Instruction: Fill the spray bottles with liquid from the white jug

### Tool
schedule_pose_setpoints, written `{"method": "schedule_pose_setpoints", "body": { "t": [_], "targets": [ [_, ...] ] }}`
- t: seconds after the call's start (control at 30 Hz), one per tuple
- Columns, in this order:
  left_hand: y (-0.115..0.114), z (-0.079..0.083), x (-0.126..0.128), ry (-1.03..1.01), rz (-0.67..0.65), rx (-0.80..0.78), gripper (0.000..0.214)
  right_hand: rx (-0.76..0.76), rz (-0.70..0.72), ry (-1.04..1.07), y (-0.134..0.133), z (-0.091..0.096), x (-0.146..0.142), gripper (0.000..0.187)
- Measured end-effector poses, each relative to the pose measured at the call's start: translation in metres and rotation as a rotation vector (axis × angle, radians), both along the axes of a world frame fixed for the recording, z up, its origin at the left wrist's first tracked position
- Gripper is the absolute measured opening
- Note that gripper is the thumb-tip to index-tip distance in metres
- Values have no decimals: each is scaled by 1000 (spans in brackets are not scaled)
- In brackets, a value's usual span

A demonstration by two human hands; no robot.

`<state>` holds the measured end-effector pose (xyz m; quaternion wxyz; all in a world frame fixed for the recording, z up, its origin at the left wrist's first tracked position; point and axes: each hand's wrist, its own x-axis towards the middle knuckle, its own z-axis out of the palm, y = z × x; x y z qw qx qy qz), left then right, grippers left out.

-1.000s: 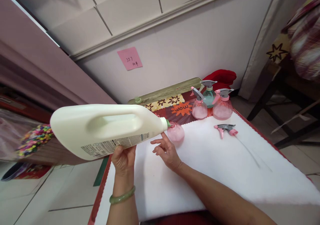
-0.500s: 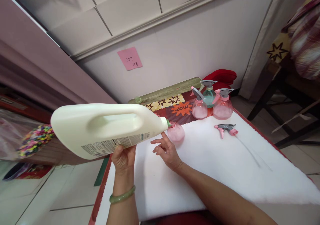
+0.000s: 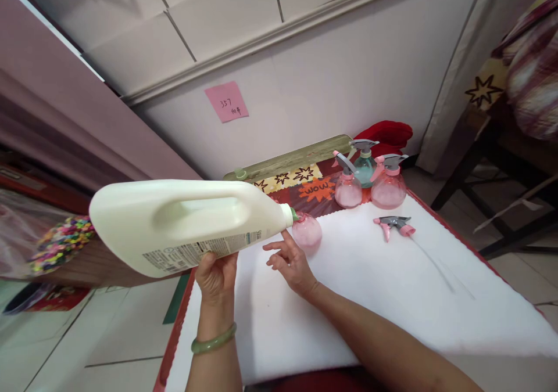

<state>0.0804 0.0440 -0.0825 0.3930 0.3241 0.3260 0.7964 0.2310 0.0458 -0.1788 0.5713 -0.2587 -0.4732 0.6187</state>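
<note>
A large pale green detergent jug point(image 3: 131, 218) lies tilted nearly on its side in the air, its mouth at the opening of a round pink bottle point(image 3: 307, 235) with no spray head on. My left hand point(image 3: 217, 279) is closed round the jug's underside, over its printed label. My right hand point(image 3: 291, 264) has its fingers apart, and the index fingertip touches the jug's neck from below. To the right, a grey and pink trigger sprayer head point(image 3: 396, 225) with a clear tube rests on the white cloth point(image 3: 340, 316).
Two pink spray bottles point(image 3: 387, 190) and a green spray bottle point(image 3: 364, 168) stand at the table's back right. Behind them is a red cloth point(image 3: 387, 135). A pink note point(image 3: 226, 101) is on the wall. A dark stool point(image 3: 479, 159) stands at right.
</note>
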Motion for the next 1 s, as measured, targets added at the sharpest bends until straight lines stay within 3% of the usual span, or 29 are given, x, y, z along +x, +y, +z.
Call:
{"method": "schedule_pose_setpoints", "body": {
  "t": [1.0],
  "targets": [
    [0, 0, -1, 21, 1, -3, 67, 0, 1, -8, 0, 3, 1, 78]
  ]
}}
